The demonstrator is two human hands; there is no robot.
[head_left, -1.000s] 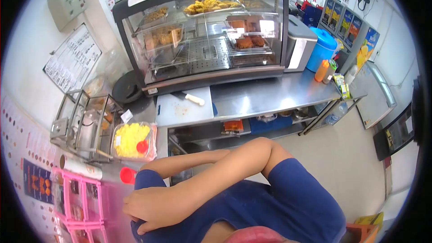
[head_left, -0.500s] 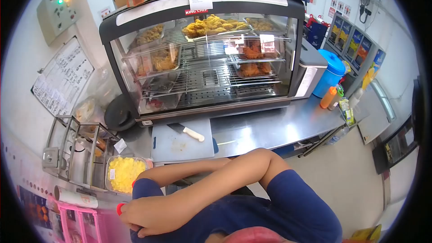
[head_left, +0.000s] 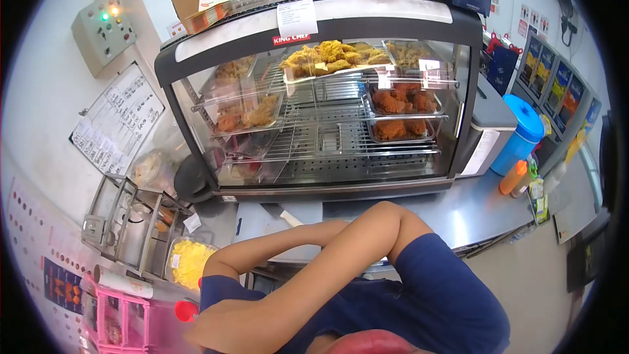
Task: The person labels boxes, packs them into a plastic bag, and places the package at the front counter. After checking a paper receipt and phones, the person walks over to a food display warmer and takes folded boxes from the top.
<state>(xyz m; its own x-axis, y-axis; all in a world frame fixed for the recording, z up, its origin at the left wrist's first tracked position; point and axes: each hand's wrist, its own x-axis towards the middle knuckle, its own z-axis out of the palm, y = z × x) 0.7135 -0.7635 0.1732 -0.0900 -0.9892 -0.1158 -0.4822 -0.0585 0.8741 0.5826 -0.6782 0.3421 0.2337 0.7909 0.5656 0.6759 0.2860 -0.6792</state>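
My arms are folded in front of my body. My right forearm crosses on top, and my right hand (head_left: 211,325) rests low at the left by my left upper arm; its fingers are blurred and mostly out of sight. My left forearm tucks behind the right one, which hides my left hand. A small red object (head_left: 185,311) shows beside my right hand. Beyond my arms a knife (head_left: 291,218) with a white handle lies on a white cutting board (head_left: 252,223), partly covered by my forearm. A clear tub of yellow food (head_left: 190,262) stands to the left.
A glass display warmer (head_left: 314,193) with trays of fried chicken (head_left: 334,58) stands on the steel counter (head_left: 468,213). At the right are an orange bottle (head_left: 513,177) and a blue bucket (head_left: 519,132). A metal rack (head_left: 134,229) and pink rack (head_left: 121,318) stand left.
The view has shifted, so the warmer and counter sit further right and look nearer. My right hand has slid lower in the frame. My arms stay folded.
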